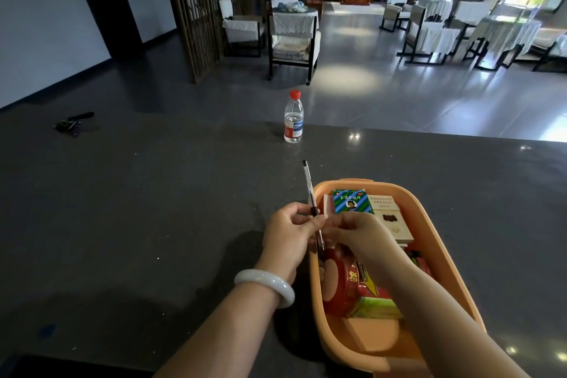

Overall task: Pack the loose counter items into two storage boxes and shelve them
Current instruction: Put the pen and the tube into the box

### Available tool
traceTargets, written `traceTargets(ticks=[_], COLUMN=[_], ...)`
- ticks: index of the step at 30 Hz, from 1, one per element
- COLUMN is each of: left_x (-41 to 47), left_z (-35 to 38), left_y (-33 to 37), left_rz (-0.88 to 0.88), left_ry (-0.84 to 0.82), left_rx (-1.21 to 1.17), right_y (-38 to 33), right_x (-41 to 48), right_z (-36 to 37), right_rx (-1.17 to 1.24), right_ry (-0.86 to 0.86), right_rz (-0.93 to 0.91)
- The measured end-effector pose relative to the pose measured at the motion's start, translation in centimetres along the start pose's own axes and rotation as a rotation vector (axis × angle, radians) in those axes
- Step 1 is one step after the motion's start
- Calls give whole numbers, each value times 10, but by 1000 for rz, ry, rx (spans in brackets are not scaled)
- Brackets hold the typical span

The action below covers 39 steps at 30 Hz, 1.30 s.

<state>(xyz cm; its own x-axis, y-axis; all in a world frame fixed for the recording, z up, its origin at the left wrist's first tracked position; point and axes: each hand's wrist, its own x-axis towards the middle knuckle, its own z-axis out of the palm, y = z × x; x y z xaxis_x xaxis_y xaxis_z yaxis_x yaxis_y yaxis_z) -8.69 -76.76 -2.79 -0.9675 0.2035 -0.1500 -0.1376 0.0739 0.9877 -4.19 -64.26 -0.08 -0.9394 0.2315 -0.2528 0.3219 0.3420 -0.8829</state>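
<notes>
The left hand (288, 235) grips a pen (309, 187) mid-barrel and the right hand (360, 232) pinches its lower end, both above the left rim of the orange box (432, 255) of packets on the desk (153, 224), a bottle (293, 120) standing beyond.
</notes>
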Motion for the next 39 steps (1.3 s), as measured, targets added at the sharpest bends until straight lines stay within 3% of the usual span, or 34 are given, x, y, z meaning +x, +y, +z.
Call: traceTargets(ticks=[7,10,13,19,23,39], left_x=[2,5,4,-1,0,-5], left_z=[5,3,1,6,6,4], left_y=[-8,-15,-23,-26,-26,-26], left_rz=[5,32,9,-95,-100,-62], left_ry=[38,134,117,71,54,50], left_rx=[69,204,296,104,97,103], right_y=[6,15,25,32,33,35], right_x=[-3,-1,1,-3,-9,2], right_z=[1,1,0,4,6,11], right_rx=[-30,-23,-68,-262,-332,-331], right_ry=[21,85,156,174,189,119], right_rz=[-18,34,76,73,63,59])
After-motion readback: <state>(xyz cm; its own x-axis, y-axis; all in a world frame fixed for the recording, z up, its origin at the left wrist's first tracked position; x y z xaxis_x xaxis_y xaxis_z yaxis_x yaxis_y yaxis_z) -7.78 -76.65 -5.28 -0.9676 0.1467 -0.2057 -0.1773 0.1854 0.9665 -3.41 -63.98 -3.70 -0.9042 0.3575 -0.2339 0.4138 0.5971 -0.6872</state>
